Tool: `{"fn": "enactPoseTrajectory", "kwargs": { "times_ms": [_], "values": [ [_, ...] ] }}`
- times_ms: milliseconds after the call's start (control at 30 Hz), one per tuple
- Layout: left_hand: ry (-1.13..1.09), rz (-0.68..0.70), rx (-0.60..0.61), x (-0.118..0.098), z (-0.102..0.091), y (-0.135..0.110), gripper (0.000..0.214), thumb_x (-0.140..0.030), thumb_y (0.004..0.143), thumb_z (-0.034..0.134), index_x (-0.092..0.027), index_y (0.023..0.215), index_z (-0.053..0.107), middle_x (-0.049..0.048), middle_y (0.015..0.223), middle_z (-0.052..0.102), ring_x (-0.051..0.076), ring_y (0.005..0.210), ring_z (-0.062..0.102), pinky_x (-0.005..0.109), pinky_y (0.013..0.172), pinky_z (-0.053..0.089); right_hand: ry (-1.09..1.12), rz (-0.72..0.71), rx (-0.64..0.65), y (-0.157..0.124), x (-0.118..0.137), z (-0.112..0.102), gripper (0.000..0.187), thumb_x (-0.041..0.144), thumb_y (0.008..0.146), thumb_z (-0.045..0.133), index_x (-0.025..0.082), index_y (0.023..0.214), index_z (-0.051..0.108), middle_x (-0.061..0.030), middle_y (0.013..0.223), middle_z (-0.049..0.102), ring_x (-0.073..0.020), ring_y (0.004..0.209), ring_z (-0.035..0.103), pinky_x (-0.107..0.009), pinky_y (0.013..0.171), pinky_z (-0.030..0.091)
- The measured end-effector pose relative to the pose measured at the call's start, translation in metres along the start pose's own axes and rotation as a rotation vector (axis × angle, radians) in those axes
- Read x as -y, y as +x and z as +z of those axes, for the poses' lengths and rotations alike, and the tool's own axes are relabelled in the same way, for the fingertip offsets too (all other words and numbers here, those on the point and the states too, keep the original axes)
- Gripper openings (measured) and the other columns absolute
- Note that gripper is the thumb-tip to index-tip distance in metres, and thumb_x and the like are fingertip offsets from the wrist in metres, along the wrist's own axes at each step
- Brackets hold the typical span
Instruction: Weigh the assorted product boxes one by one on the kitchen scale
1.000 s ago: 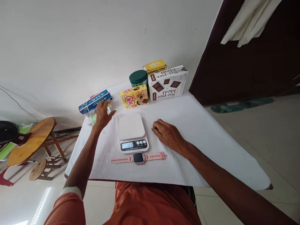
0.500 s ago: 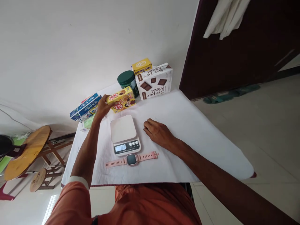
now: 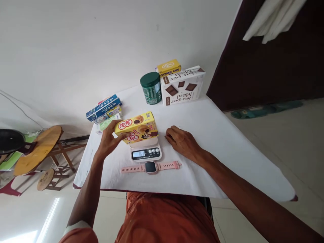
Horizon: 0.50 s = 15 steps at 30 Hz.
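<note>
Left hand [image 3: 107, 140]: fingers grasp box [image 3: 136, 126] by its end, so it lies level over scale [image 3: 146, 153] (readout lit).
Right hand [image 3: 182, 141]: fingers loose, flat, right of scale.
Watch [image 3: 150, 167]: just before scale.

Table [image 3: 227, 148]: white sheet cover, runs from upper centre of frame to the lower edge.

- Centre: white digital kitchen scale [image 3: 146, 153], display lit and facing the lower edge; platform hidden behind a yellow snack box [image 3: 136, 127].
- Just below the scale: pink smartwatch [image 3: 151, 167], straps laid flat left to right, not touching it.
- Right of the scale: right hand [image 3: 183, 143], palm down on the sheet.
- Upper centre, far edge: green canister [image 3: 151, 87] upright, touching a white Su-per Meal box [image 3: 182, 86] on its right. Yellow COME ON box [image 3: 168, 67] at that box's top left; whether on or behind it is unclear.
- Left edge: blue toothpaste boxes [image 3: 103, 108], with a pale green packet [image 3: 107, 123] just below.
</note>
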<state>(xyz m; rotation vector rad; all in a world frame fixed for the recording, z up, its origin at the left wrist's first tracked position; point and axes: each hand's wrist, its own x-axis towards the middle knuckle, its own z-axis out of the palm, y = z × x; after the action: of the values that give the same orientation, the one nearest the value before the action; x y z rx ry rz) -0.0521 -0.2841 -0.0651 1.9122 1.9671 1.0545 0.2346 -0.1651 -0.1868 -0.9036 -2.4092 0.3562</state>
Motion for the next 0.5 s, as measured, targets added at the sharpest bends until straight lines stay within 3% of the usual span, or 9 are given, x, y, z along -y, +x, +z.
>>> {"fn": "enactPoseTrajectory", "kwargs": {
  "times_ms": [167, 300, 400, 500],
  "values": [
    [-0.002, 0.023, -0.051, 0.007, 0.011, -0.013, 0.088, -0.056, 0.08, 0.087, -0.028, 0.153, 0.048, 0.0137, 0.145, 0.063, 0.033, 0.131, 0.064, 0.048, 0.109, 0.054, 0.042, -0.056, -0.056, -0.003, -0.005, 0.003, 0.023, 0.026, 0.105, 0.046, 0.023, 0.087, 0.059, -0.0054, 0.087, 0.064, -0.0185, 0.068, 0.06, -0.032, 0.063, 0.044],
    [-0.028, -0.004, -0.079, 0.015, 0.016, -0.023, 0.1, -0.057, 0.08, 0.088, -0.03, 0.161, 0.037, 0.0167, 0.154, 0.055, 0.035, 0.138, 0.059, 0.05, 0.111, 0.054, 0.079, -0.079, -0.069, -0.003, -0.008, 0.006, 0.024, 0.03, 0.106, 0.045, 0.024, 0.086, 0.058, -0.0045, 0.084, 0.063, -0.018, 0.064, 0.059, -0.032, 0.06, 0.044],
    [-0.054, -0.019, -0.077, 0.017, 0.019, -0.026, 0.084, -0.056, 0.083, 0.086, -0.028, 0.153, 0.048, 0.0153, 0.151, 0.058, 0.033, 0.133, 0.061, 0.047, 0.104, 0.056, 0.085, -0.084, -0.083, -0.002, -0.008, 0.007, 0.024, 0.031, 0.105, 0.046, 0.024, 0.085, 0.057, -0.004, 0.083, 0.063, -0.0174, 0.06, 0.057, -0.033, 0.058, 0.043],
    [-0.056, -0.065, -0.076, 0.018, 0.021, -0.025, 0.049, -0.052, 0.088, 0.081, -0.025, 0.125, 0.067, 0.0102, 0.123, 0.073, 0.027, 0.109, 0.068, 0.041, 0.09, 0.058, 0.074, -0.085, -0.088, -0.002, -0.008, 0.007, 0.024, 0.03, 0.105, 0.046, 0.024, 0.084, 0.056, -0.0036, 0.082, 0.062, -0.017, 0.06, 0.057, -0.033, 0.058, 0.044]
  ]
}}
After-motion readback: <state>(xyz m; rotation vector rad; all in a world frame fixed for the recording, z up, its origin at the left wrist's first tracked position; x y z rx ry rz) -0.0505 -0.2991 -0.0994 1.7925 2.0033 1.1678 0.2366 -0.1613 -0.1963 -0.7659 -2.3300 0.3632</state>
